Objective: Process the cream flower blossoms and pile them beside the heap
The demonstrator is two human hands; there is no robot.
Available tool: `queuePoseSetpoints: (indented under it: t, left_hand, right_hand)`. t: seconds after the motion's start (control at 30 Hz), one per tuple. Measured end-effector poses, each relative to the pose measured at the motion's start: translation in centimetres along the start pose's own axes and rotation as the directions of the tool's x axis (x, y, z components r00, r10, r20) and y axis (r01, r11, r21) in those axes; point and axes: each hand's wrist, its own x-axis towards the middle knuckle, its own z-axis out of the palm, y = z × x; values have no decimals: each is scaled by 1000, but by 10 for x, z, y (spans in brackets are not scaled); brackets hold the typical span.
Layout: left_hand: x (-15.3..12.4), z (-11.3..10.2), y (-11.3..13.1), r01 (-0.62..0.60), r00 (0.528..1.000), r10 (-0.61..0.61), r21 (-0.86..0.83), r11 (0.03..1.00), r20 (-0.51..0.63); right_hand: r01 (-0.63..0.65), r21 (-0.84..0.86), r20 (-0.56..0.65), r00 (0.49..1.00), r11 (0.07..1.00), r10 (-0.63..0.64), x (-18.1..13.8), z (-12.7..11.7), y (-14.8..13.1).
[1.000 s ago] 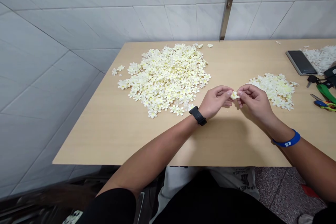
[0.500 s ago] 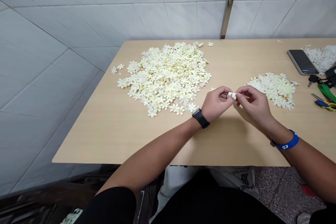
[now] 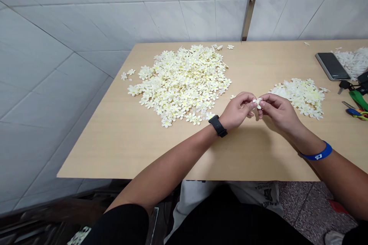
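Both hands, left hand [image 3: 237, 110] and right hand [image 3: 278, 111], pinch one small flower [image 3: 257, 102].

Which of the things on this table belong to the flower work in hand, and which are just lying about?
In use:
left hand and right hand pinching one small white fabric flower
large heap of cream fabric flowers
smaller flower pile

Lying about:
dark flat phone
green-handled scissors
keys
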Motion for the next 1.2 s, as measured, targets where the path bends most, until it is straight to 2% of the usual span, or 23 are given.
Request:
queuePoseSetpoints:
  t: [0.1, 0.17, 0.2, 0.3, 0.33, 0.4, 0.5, 0.6, 0.7, 0.83, 0.93, 1.03, 1.2]
  left_hand:
    - [1, -2, 1, 89, 994, -83, -89, 992, 69]
    - [2, -3, 1, 117, 992, -109, -118, 986, 66]
    - [2, -3, 0, 110, 994, -108, -112, 987, 28]
    - [2, -1, 0, 56, 980, -65, -56, 997, -187]
    - [1, 0, 1, 55, 974, -66, -56, 997, -217]
    - [0, 2, 2, 93, 980, -110, -105, 990, -167]
    - [-2, 4, 5, 178, 981, -189, -196, 964, -41]
    - [-2, 5, 6, 200, 974, -221, -261, 944, -51]
    - [-1, 4, 7, 229, 965, -256, -301, 926, -54]
    - [0, 3, 7, 239, 957, -280, -347, 907, -72]
    - [0, 2, 5, 222, 953, -279, -350, 910, -120]
    - [1, 3, 2, 190, 955, -247, -305, 933, -162]
    - [0, 5, 1, 137, 972, -177, -241, 961, -155]
  right_hand:
    - [-14, 46, 22, 1000, 999, 13, 1, -2, 1]
    - [18, 2, -27, 999, 1000, -18, 1, -2, 1]
    - [43, -41, -64, 997, 998, -46, 1, -1, 1]
    - [127, -208, -187, 968, 970, -167, -1, 1, 2]
    - [160, -273, -219, 950, 949, -223, -2, 1, 2]
    - [236, -418, -241, 902, 878, -357, -4, 1, 4]
    - [369, -598, -133, 830, 711, -542, -5, 0, 6]
    - [471, -684, -3, 761, 556, -649, -4, -1, 7]
    - [494, -725, 47, 731, 480, -681, -2, -2, 7]
    - [498, -731, 62, 729, 466, -681, -1, -3, 7]
    - [485, -724, 58, 751, 491, -658, -1, -4, 7]
    - [460, -718, 29, 769, 522, -639, -2, -2, 6]
    - [432, -691, -22, 789, 579, -614, -5, 1, 5]
